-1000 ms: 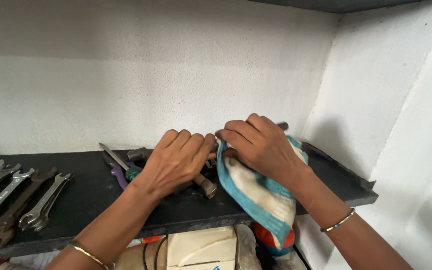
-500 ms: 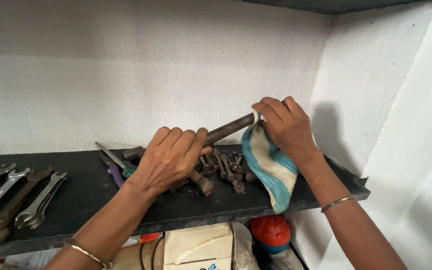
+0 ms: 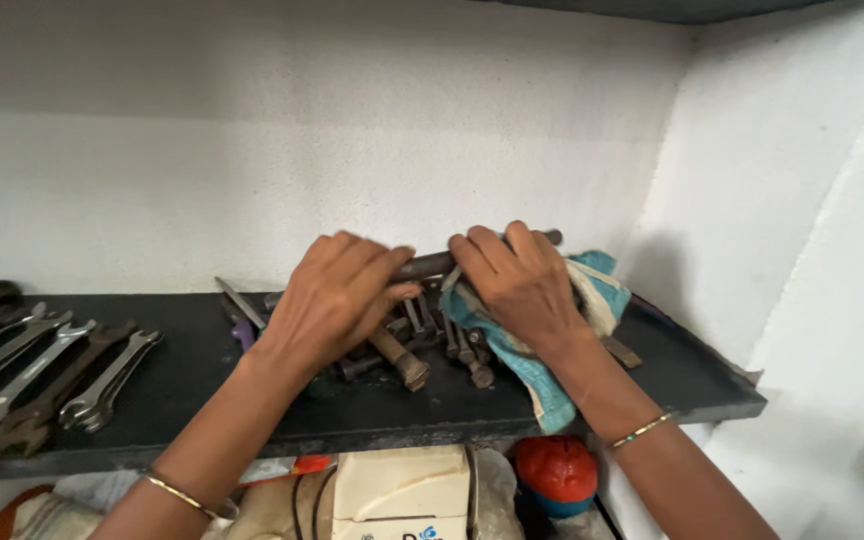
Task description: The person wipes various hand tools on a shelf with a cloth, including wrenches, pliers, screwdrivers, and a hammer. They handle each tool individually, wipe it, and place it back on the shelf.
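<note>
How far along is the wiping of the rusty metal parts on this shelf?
Done: spanners lie in a row at the shelf's left end; whether they were wiped cannot be told. In hand: the left hand steadies a dark metal rod while the right hand presses a blue-and-white cloth against it. Left: a heap of rusty bolts under the hands looks untouched.

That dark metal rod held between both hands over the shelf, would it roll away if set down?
Probably: the rod looks round and smooth, so it may roll on the flat shelf. It looks like solid rusty metal, likely stiff and heavy for its size. The bolts beneath might stop it.
</note>
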